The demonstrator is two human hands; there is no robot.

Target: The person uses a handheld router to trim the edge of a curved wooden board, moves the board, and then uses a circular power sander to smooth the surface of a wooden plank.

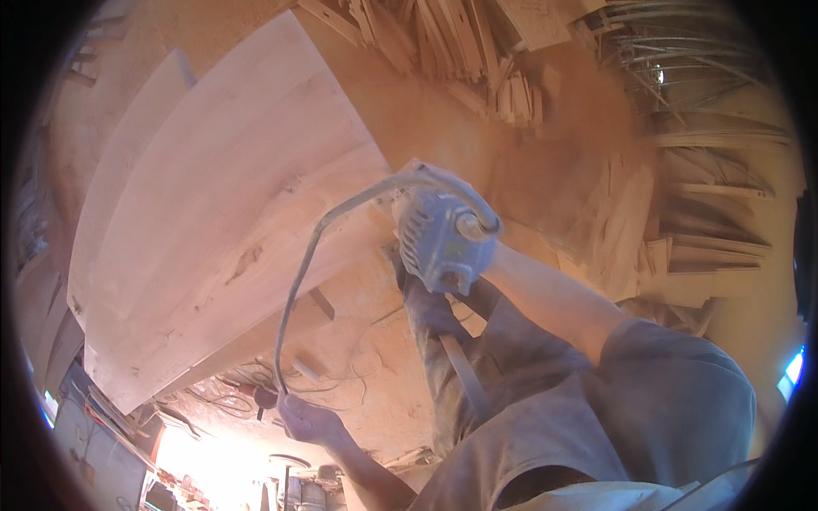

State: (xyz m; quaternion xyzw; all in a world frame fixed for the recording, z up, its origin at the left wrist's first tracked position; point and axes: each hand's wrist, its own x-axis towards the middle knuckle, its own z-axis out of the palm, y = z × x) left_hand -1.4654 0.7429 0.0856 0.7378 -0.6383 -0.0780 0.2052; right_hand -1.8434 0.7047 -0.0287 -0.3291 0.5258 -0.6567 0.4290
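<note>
A dust-coated corded power tool (447, 234) with vent slots in its pale housing is held up near the right corner of a large wooden panel (213, 187). My right forearm (554, 298) reaches to it from the right, and the tool's body hides most of that hand's fingers. From the tool a grey cord (315, 243) arches left and down to my left hand (308, 422), whose fingers are closed around it below the panel's lower edge. I cannot tell whether the tool touches the panel.
Another panel (141, 136) lies under the first, showing along its far left edge. Offcuts and strips of wood (452, 43) are heaped at the back. Stacked boards (716, 213) line the right side. Loose cables (243, 383) lie on the dusty floor by my left hand; bright light glares below them.
</note>
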